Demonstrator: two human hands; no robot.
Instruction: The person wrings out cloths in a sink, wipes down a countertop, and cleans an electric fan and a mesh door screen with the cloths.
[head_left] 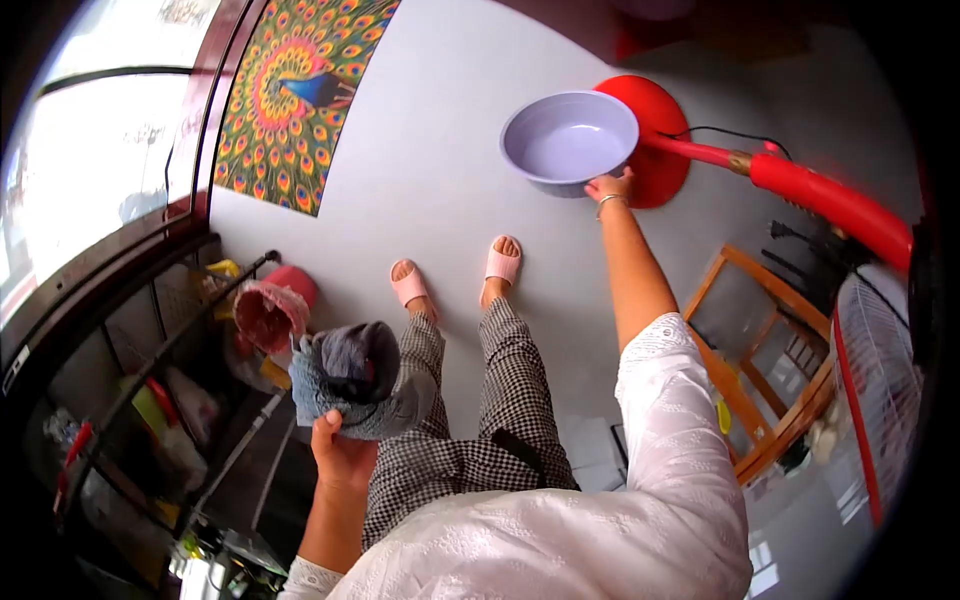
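My left hand is wrapped around a bundle of grey and blue-grey cloth, held in front of my left leg. The bundle is rolled with a dark hollow in its middle; I cannot tell whether it is one piece or more. On the other side, my right arm reaches out, and my right hand grips the near right rim of a lilac plastic basin. Only the smooth inside of the basin shows, with nothing in it. Part of the basin overlaps a round red base behind it.
A red pole runs right from the base, and a fan cage stands at the right edge. Below it leans a wooden frame. A black rack with a pink bucket lines the left. A peacock mat lies ahead.
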